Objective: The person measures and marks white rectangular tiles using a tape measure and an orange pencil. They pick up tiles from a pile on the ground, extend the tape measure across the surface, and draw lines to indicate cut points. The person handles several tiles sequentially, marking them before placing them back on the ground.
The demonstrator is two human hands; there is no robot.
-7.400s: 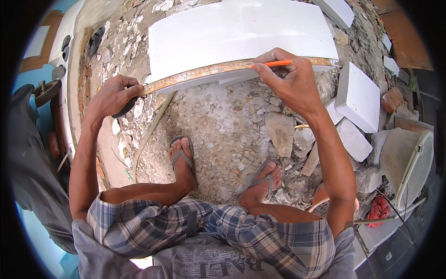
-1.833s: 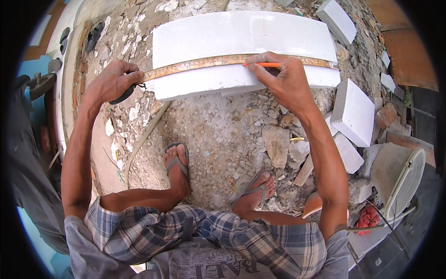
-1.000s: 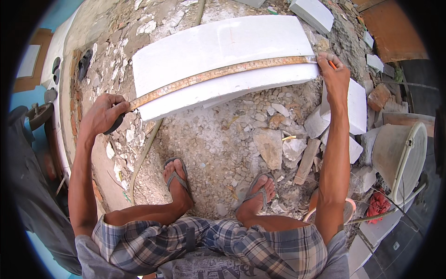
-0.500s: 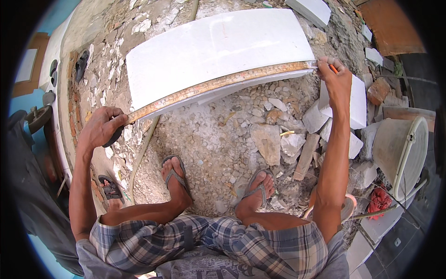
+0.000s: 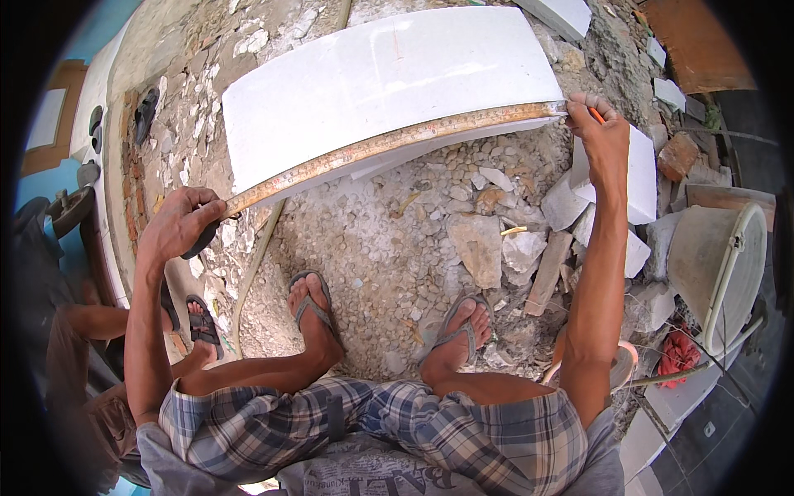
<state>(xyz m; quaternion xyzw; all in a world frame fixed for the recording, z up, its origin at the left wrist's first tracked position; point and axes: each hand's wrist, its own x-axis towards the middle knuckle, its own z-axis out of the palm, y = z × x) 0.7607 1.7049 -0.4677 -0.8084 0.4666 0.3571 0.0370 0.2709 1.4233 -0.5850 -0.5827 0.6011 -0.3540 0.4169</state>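
My left hand (image 5: 178, 221) is closed round the black case of a tape measure (image 5: 203, 238) at the left corner of a long white block (image 5: 385, 74). The worn yellowish blade (image 5: 393, 139) stretches along the block's near edge to my right hand (image 5: 597, 124), which pinches its end at the right corner and also holds an orange pencil (image 5: 595, 115). A faint reddish vertical mark shows on the block's top face.
Broken white blocks (image 5: 632, 178) and rubble (image 5: 521, 250) lie at right, beside a dusty bucket (image 5: 713, 273), red cloth (image 5: 678, 352) and thin rods. A hose (image 5: 256, 273) crosses the gravel. Another person's legs and sandalled foot (image 5: 203, 322) are at left; loose sandals (image 5: 145, 114) lie upper left.
My right hand has moved rightward from the blade's middle to its end, and my left hand is lower. Another person's legs and foot have come into view at left.
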